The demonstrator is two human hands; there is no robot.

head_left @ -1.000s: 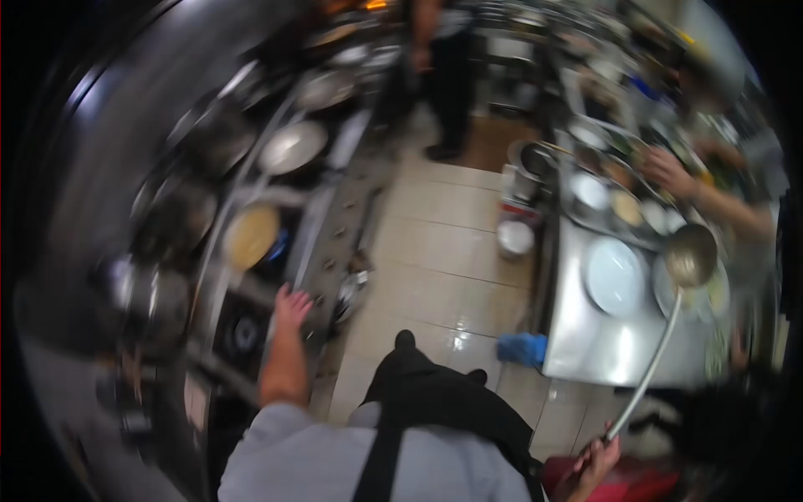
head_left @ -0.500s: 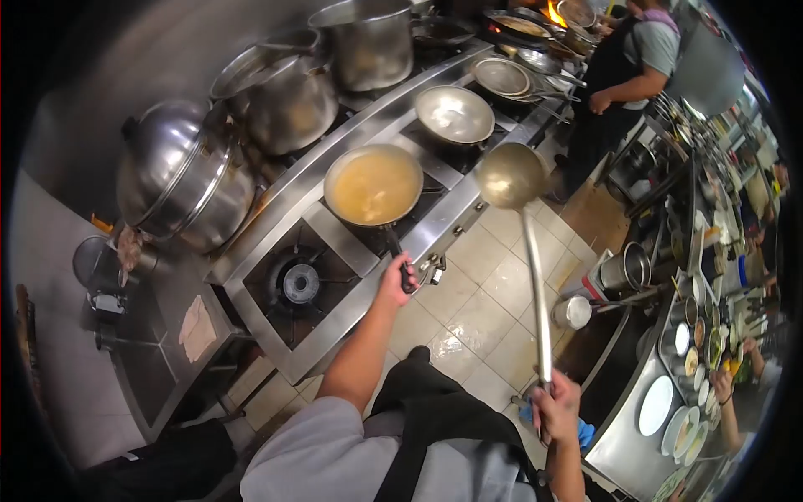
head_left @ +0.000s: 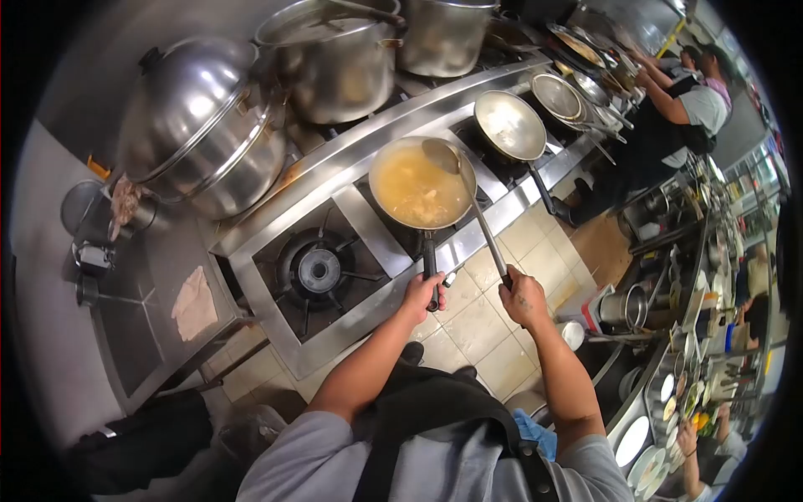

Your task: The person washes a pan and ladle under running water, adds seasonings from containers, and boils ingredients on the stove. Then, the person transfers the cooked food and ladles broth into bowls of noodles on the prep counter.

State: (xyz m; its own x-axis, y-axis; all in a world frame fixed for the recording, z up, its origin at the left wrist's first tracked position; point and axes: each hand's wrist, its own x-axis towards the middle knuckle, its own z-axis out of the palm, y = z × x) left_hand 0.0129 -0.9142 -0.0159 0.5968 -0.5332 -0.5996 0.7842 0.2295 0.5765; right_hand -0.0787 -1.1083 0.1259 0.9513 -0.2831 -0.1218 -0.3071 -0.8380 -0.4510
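Observation:
On the stove sits a frying pan (head_left: 422, 224) filled with yellowish-brown liquid and a few pale lumps. My left hand (head_left: 425, 297) is wrapped round its black handle. My right hand (head_left: 523, 299) grips the long handle of a ladle (head_left: 483, 222). The ladle's bowl is in the pan at its upper right, over or touching the liquid; how deep it sits I cannot tell. To the right of this pan stands a second pan (head_left: 510, 125), shiny inside, with its black handle pointing toward me.
A bare burner (head_left: 318, 269) lies left of the pan. Large steel pots (head_left: 339, 79) and a domed steamer (head_left: 205, 125) stand behind. A folded cloth (head_left: 194, 305) rests on the left counter. Co-workers (head_left: 698, 109) stand at the far right end. White plates (head_left: 633, 441) line the right counter.
My right hand has swung the ladle from out over the floor at the right to the pan, its bowl now at the liquid. My left hand keeps hold of the pan handle.

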